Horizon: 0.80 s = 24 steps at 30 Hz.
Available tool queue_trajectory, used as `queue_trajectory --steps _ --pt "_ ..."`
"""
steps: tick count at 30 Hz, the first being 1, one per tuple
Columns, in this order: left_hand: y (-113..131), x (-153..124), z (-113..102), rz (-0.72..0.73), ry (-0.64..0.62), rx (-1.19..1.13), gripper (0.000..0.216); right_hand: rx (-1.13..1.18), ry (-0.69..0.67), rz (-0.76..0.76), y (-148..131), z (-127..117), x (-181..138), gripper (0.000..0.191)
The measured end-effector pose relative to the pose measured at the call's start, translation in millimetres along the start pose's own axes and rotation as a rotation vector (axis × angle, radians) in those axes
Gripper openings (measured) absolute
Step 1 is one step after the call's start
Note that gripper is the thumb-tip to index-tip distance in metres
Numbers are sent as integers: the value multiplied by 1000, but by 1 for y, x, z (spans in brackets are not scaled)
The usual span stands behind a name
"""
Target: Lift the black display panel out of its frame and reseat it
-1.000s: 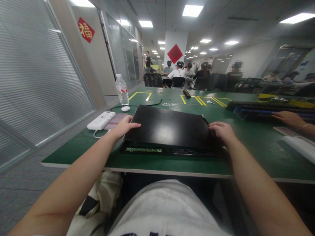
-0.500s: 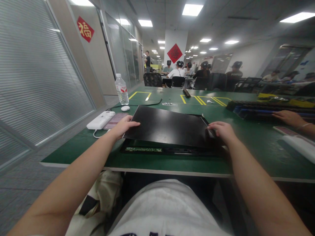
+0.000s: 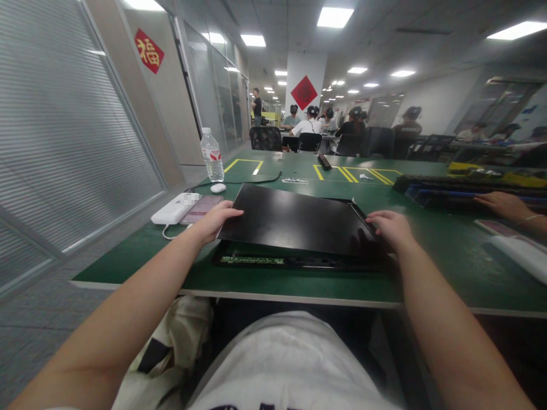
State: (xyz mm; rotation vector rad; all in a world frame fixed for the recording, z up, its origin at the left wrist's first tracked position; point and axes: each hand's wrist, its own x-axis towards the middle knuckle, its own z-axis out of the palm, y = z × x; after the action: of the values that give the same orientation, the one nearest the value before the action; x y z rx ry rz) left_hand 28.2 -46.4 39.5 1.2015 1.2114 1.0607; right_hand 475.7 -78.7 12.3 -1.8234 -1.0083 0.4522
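Note:
A thin, glossy black screen panel (image 3: 294, 219) is tilted above a black frame (image 3: 333, 262) on the green table. My left hand (image 3: 217, 221) pinches the panel's left edge, thumb on top and fingers underneath. At the opposite side, my right hand (image 3: 390, 226) has its fingertips closed at the panel's right edge, close to the frame's side; the thumb is partly hidden. Along the frame's near side runs a green circuit board strip (image 3: 252, 260). The panel covers most of the frame.
To the left are a white power bank (image 3: 175, 208), a phone (image 3: 201, 209), a white earbud case (image 3: 217, 188) and a water bottle (image 3: 212, 155). Another person's hand (image 3: 504, 205) touches dark strips (image 3: 470, 191) at right. The table's front edge (image 3: 273, 299) is near my lap.
The panel has shifted very slightly to the right, and its left edge sits a little differently. My right hand has moved slightly right with it.

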Motion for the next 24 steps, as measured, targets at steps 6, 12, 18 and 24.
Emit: queue_trajectory --steps 6,12,18,24 --pt "0 3 -1 -11 -40 -74 30 -61 -3 5 5 -1 4 18" --pt "-2 7 -3 -23 -86 -165 26 -112 -16 -9 7 -2 6 20" --pt "-2 7 -1 -30 -121 -241 23 -165 -16 6 6 -2 6 23" --pt "-2 6 0 -41 -143 -280 24 -201 -27 13 3 -2 3 23"
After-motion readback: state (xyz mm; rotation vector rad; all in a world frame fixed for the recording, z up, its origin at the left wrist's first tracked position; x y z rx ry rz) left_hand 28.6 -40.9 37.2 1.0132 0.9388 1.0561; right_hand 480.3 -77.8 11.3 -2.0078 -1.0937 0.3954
